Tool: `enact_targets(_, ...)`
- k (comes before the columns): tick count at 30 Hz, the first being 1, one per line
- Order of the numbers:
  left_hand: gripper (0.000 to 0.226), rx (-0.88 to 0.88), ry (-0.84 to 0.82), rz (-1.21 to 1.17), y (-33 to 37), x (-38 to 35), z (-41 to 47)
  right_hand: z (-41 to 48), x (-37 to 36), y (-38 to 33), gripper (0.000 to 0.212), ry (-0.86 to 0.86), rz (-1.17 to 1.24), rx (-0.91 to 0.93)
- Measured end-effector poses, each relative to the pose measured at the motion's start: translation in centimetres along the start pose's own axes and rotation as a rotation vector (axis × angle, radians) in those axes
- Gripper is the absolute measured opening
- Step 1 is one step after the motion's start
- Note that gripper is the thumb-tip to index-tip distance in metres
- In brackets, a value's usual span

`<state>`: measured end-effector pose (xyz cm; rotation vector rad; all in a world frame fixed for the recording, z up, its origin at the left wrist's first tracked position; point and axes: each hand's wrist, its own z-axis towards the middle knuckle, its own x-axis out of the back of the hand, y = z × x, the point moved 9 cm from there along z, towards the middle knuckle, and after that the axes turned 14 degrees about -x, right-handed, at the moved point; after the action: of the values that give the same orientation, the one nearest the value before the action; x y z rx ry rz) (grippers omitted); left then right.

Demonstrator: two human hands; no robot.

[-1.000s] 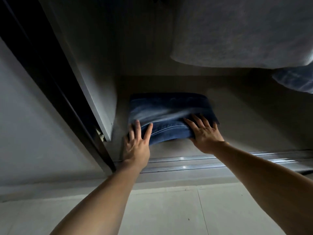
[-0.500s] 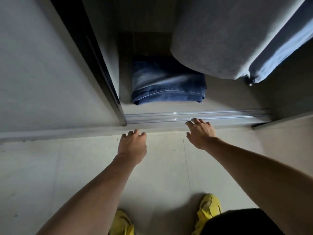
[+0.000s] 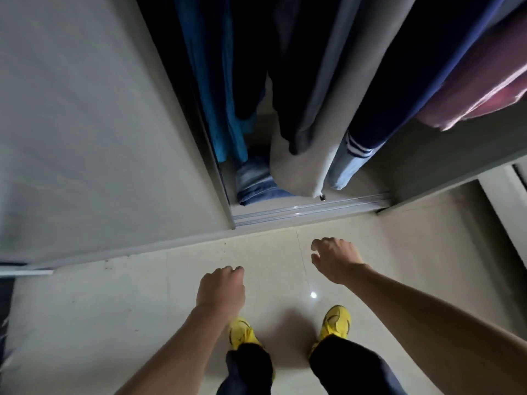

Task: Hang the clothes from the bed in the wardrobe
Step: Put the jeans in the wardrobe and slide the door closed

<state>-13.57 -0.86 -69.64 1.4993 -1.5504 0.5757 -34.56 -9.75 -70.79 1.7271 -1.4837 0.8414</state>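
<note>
Folded blue jeans (image 3: 253, 185) lie on the wardrobe floor, just behind the sliding-door track (image 3: 308, 210), partly hidden by a hanging grey garment (image 3: 310, 132). Other clothes hang above: a blue one (image 3: 211, 89), a dark one (image 3: 288, 67), a navy one with white stripes (image 3: 399, 89) and a maroon one (image 3: 479, 89). My left hand (image 3: 221, 286) hangs over the tiled floor with loosely curled fingers, holding nothing. Further right, my right hand (image 3: 332, 256) is also loosely curled and holds nothing. Both hands are well clear of the wardrobe.
The grey sliding wardrobe door (image 3: 94, 118) fills the left side. The wardrobe's right wall (image 3: 445, 158) stands at the right. My feet in yellow shoes (image 3: 335, 323) stand on the pale tiled floor (image 3: 142, 295) in front of the opening.
Both hands left the folded jeans on the wardrobe floor and drew back over the tiles. The view rose and pulled away, so the hanging clothes and my feet show.
</note>
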Motion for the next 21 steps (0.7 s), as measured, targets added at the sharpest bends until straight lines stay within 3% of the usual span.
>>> enact_targets(14,0.013,0.172,0.442,0.062,-0.3,27.5,-21.6,-19.1,24.8,-3.8,0.028,0.255,0.225,0.095)
enact_targets(18,0.007,0.14,0.71,0.162,-1.4,35.5,-27.6,-23.4,34.1,-6.4,0.028,0.435,0.331,0.174)
enact_targets(21,0.02,0.106,0.886,0.276,-2.3,42.4,-32.0,-26.7,41.8,-9.0,0.035,0.567,0.422,0.231)
